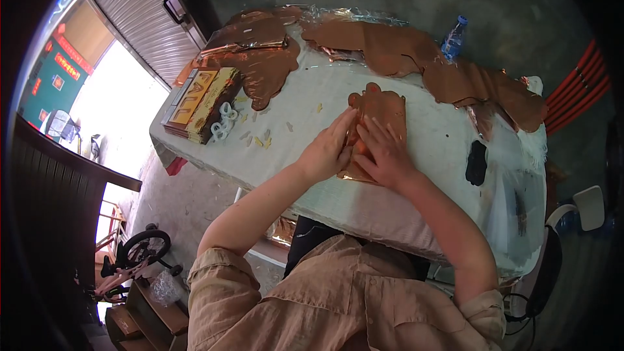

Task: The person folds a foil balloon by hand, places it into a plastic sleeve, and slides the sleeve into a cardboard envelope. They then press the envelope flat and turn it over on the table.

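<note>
A flat, shiny copper-coloured foil piece (393, 109), which looks like a folded foil balloon, lies on the white cloth in front of me. Along its left edge rests my left hand (327, 151), fingers stretched out and side by side. My right hand (385, 155) lies flat on the foil with its fingers spread. Both palms face down and the hands nearly meet at the thumbs. Part of the foil is hidden beneath them.
Stacks of brown foil pieces (396, 45) line the table's far side, with more foil (263, 71) at far left. A box marked FALL (201, 101), white loops (224, 122), small pale scraps (260, 142), a black item (476, 162) and a blue-labelled bottle (454, 39) are around.
</note>
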Available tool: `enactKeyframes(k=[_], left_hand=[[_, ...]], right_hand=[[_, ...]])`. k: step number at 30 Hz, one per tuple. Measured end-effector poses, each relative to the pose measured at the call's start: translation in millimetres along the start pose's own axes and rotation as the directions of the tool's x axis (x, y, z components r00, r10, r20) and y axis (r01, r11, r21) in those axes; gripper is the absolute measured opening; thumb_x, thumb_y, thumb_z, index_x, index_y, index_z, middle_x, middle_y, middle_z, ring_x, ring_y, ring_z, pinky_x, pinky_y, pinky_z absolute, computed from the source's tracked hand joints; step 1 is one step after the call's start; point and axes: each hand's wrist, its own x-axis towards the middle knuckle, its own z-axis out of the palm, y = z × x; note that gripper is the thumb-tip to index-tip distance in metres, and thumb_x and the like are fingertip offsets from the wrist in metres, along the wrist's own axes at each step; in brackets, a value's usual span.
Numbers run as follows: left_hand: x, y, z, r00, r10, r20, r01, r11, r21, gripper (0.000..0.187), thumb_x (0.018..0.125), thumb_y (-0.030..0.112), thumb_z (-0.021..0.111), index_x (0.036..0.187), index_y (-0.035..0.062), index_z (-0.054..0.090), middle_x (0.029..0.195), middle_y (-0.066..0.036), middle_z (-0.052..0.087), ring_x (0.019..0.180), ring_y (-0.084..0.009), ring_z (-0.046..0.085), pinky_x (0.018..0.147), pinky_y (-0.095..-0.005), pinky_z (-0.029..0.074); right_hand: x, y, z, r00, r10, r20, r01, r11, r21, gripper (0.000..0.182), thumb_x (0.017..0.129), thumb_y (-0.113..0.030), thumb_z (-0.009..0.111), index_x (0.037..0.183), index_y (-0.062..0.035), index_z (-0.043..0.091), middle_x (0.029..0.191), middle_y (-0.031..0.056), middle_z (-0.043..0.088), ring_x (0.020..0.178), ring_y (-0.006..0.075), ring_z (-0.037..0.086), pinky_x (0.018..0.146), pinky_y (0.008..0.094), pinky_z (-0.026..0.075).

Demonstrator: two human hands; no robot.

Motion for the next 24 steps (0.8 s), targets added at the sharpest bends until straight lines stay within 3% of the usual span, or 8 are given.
enactKeyframes(k=[4, 6, 7, 9, 16, 18, 24], left_hand=[[-1.9, -5.3, -4.9, 0.991, -0.006, -0.13, 0.0, 0.999, -0.05, 0.059, 0.079, 0.002, 0.06, 0.134, 0.0021, 0.04, 0.139, -0.023, 0.042, 0.118, -0.0404, 0.05, 0.099, -0.0415, 0.043], [-5.9, -10.7, -17.3, 0.983, -0.147, -0.112, 0.141, 0.988, -0.059, 0.037, 0.079, 0.003, 0.064, 0.116, 0.0051, 0.059, 0.127, -0.019, 0.053, 0.11, -0.0347, 0.055, 0.092, -0.0398, 0.047], [-8.1, -15.3, -20.7, 0.982, -0.151, -0.114, 0.145, 0.988, -0.06, 0.037, 0.079, 0.003, 0.064, 0.116, 0.0051, 0.059, 0.127, -0.019, 0.053, 0.11, -0.0347, 0.055, 0.092, -0.0398, 0.047], [-11.9, -21.5, -25.8, 1.0, -0.013, 0.0, 0.013, 0.994, 0.111, 0.021, 0.078, 0.005, 0.066, 0.099, 0.0055, 0.067, 0.118, -0.015, 0.059, 0.107, -0.0311, 0.056, 0.091, -0.0396, 0.046], [-7.2, -16.3, -25.2, 0.988, 0.12, 0.093, -0.132, 0.982, 0.138, 0.02, 0.077, 0.007, 0.066, 0.097, 0.0052, 0.069, 0.115, -0.01, 0.061, 0.109, -0.029, 0.055, 0.093, -0.0412, 0.044], [-4.1, -13.7, -27.0, 0.965, 0.242, 0.101, -0.258, 0.945, 0.201, 0.023, 0.077, 0.007, 0.065, 0.099, 0.0051, 0.069, 0.114, -0.01, 0.061, 0.111, -0.0288, 0.053, 0.093, -0.0412, 0.044], [1.4, -17.2, -29.6, 0.932, 0.287, 0.223, -0.326, 0.931, 0.165, 0.027, 0.077, 0.005, 0.062, 0.103, -0.0005, 0.065, 0.112, -0.013, 0.061, 0.113, -0.0293, 0.052, 0.096, -0.0416, 0.042]], right_hand=[[1.7, -0.7, 9.6, 0.996, 0.041, -0.082, -0.04, 0.999, 0.02, 0.071, 0.093, -0.04, 0.05, 0.147, -0.002, 0.025, 0.153, 0.0182, 0.026, 0.143, 0.0307, 0.021, 0.118, 0.0458, 0.012], [1.3, 0.3, 10.3, 0.997, 0.038, -0.072, -0.037, 0.999, 0.013, 0.071, 0.094, -0.041, 0.049, 0.148, -0.0018, 0.023, 0.153, 0.0186, 0.025, 0.143, 0.0308, 0.021, 0.118, 0.0453, 0.012], [1.4, 0.2, 9.9, 0.997, 0.037, -0.066, -0.037, 0.999, 0.008, 0.072, 0.094, -0.041, 0.048, 0.148, -0.0015, 0.022, 0.153, 0.0189, 0.024, 0.144, 0.0308, 0.02, 0.118, 0.0448, 0.012], [1.4, -0.3, 9.2, 0.997, 0.036, -0.062, -0.035, 0.999, 0.009, 0.072, 0.094, -0.041, 0.048, 0.148, -0.0007, 0.022, 0.153, 0.0193, 0.024, 0.144, 0.031, 0.02, 0.118, 0.0446, 0.013], [1.1, 1.4, 9.8, 0.995, 0.017, -0.096, -0.012, 0.999, 0.053, 0.075, 0.093, -0.044, 0.049, 0.146, 0.0025, 0.023, 0.151, 0.0227, 0.026, 0.142, 0.0332, 0.022, 0.117, 0.0456, 0.013], [0.8, 1.4, 9.9, 0.993, 0.004, -0.118, 0.001, 0.999, 0.041, 0.075, 0.093, -0.041, 0.051, 0.147, 0.0019, 0.022, 0.151, 0.0226, 0.026, 0.142, 0.0336, 0.023, 0.117, 0.0458, 0.014], [0.6, 1.7, 10.6, 0.987, -0.013, -0.158, 0.02, 0.999, 0.041, 0.076, 0.092, -0.039, 0.053, 0.147, 0.0024, 0.02, 0.15, 0.0232, 0.027, 0.141, 0.0355, 0.024, 0.116, 0.0475, 0.015]])
